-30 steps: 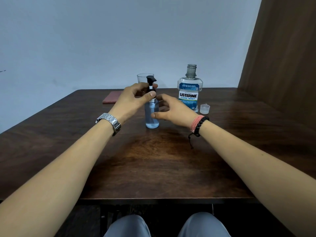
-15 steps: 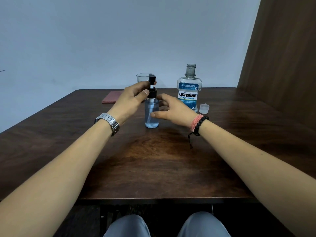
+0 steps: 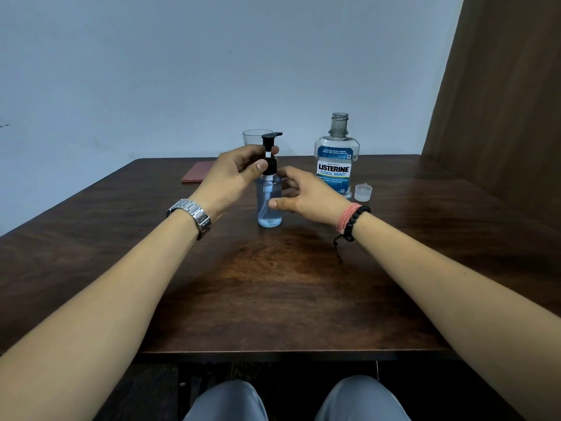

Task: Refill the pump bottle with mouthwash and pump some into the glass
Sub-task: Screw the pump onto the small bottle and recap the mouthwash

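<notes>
So the left hand's fingers (image 3: 261, 165) pinch the black pump collar (image 3: 269, 166), nozzle now swung right, meaning it's getting screwed on, right hand (image 3: 306, 194) cupped loosely beside the one pump bottle (image 3: 269, 205) mid-table (image 3: 273, 284), plus one glass (image 3: 255, 137) behind, one uncapped mouthwash bottle (image 3: 336, 159), one cap (image 3: 363, 192).

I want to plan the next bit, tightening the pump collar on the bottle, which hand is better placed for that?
The left hand: its thumb and fingers already pinch the black pump collar. The right hand is open beside the pump bottle, better placed to steady it.
</notes>
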